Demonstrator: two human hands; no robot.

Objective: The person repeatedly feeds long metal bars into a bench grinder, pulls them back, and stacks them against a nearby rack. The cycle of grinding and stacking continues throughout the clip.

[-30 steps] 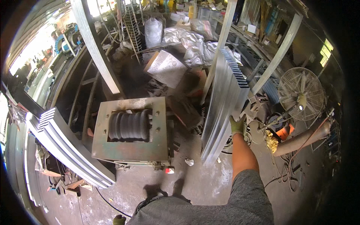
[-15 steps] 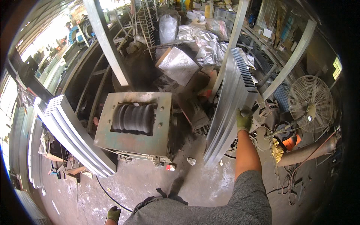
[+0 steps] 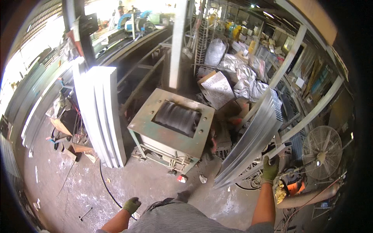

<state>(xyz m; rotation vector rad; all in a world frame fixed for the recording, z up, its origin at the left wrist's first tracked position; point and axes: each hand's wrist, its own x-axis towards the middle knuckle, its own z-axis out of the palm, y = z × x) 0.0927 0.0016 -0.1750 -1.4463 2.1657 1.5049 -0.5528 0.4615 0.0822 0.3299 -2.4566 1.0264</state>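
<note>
My right hand, in a green work glove, is closed around a long pale metal bar at the right. The bar slants beside a leaning stack of metal bars, with a narrow gap at its upper part. My left hand, gloved in the same green, hangs low in front of me. Its fingers are curled in, and nothing shows in them. Between the two sides stands a boxy greenish machine with a dark ribbed roller in its top opening; the roller looks smeared.
A second stack of bright metal bars leans left of the machine. A large round fan stands at the right, near hoses and a thick pipe. A black cable crosses the floor. Silvery sheeting and a carton lie behind.
My view has turned left. My right hand has gone from the stack's edge to gripping one bar drawn slightly off it. My left hand has come up further into view.
</note>
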